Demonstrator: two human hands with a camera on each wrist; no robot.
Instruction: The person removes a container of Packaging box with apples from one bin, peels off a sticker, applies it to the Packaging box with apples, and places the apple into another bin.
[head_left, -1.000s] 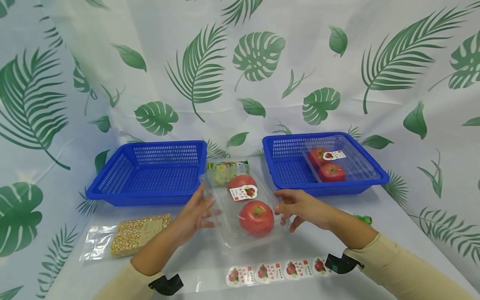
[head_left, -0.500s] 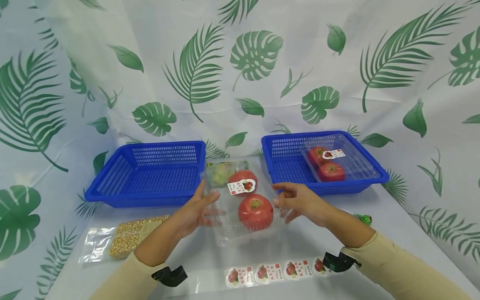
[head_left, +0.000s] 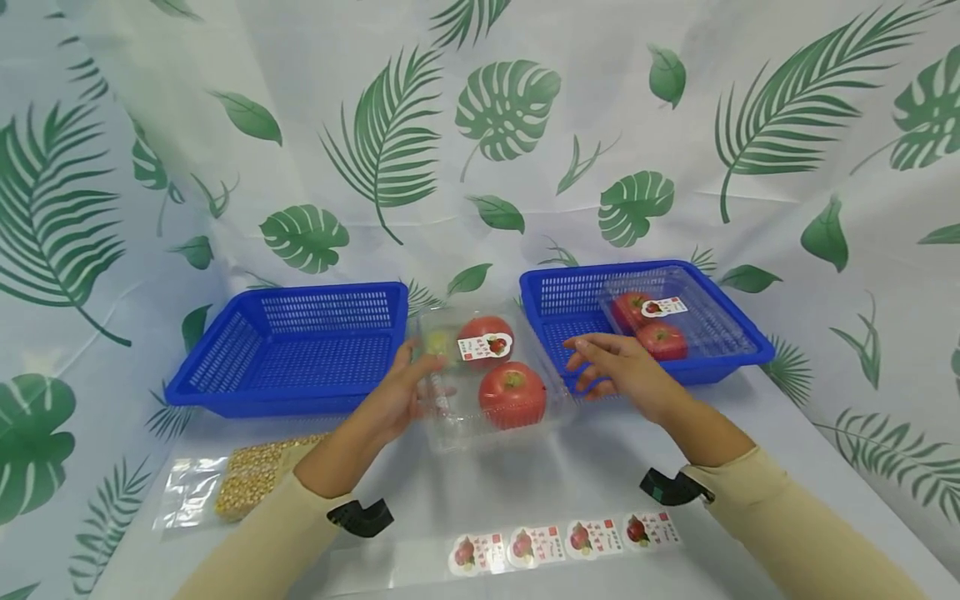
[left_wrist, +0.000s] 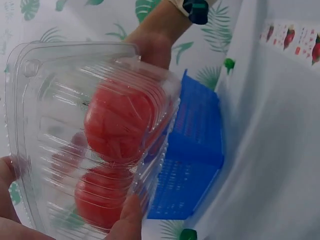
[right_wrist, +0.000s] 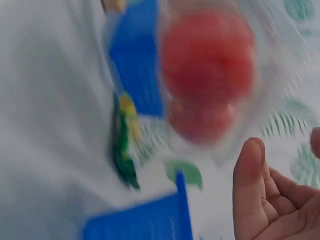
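In the head view my left hand (head_left: 390,402) grips the left side of a clear plastic clamshell box (head_left: 457,429), raised above the table and tilted. Two red apple-like fruits (head_left: 512,395) lie inside it, and a white fruit sticker (head_left: 486,346) is on its lid. The left wrist view has the thumb and fingers (left_wrist: 127,220) on the box's edges. My right hand (head_left: 630,375) is off the box, just to its right and in front of the right basket. Its fingers are loosely bent around nothing; the right wrist view shows a gap between the hand (right_wrist: 275,205) and the blurred box.
A blue basket (head_left: 187,390) stands back left. Another blue basket (head_left: 720,372), back right, holds a similar labelled box (head_left: 712,321) of red fruits. A bag of corn kernels (head_left: 243,479) lies left, a sticker strip (head_left: 562,546) in front. A green-yellow packet (right_wrist: 125,140) lies between the baskets.
The box has moved up and away from me in the left hand. My right hand, earlier at the box's right side, has let go and moved up and right.
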